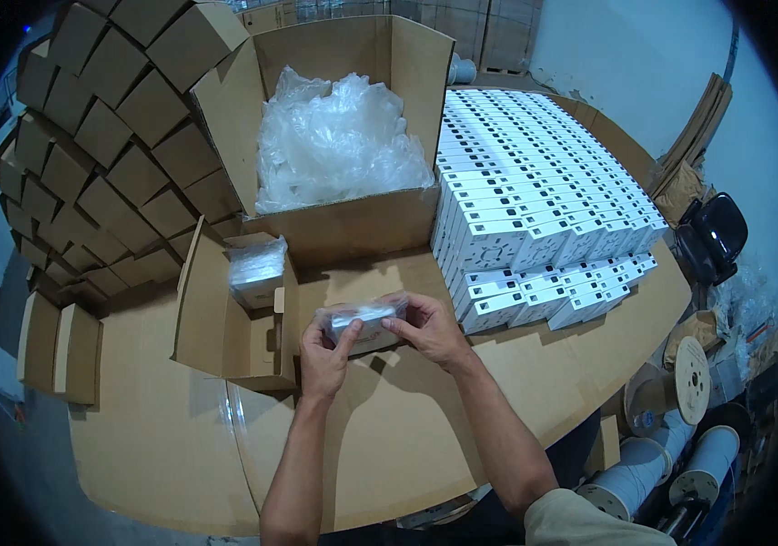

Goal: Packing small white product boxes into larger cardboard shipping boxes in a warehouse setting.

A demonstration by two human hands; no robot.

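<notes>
Between my two hands is a small white box in a clear plastic bag (pixel 363 329), held above the cardboard-covered table. My left hand (pixel 325 357) grips its left end, thumb on the near face. At the right end, the fingers and thumb of my right hand (pixel 430 332) close on the bag. Just left of my hands stands an open cardboard carton (pixel 234 318) with its flap folded out. Several plastic-wrapped boxes (pixel 257 268) sit at its far end. Behind it, a large open carton (pixel 343 227) holds a heap of clear plastic bags (pixel 339 141).
Stacked white boxes (pixel 544 200) fill the table's right side. Piled brown cartons (pixel 116 136) rise at the far left, with a small carton (pixel 60 350) at the table's left edge. Cable spools (pixel 630 473) and a black chair (pixel 712 232) stand on the floor at right.
</notes>
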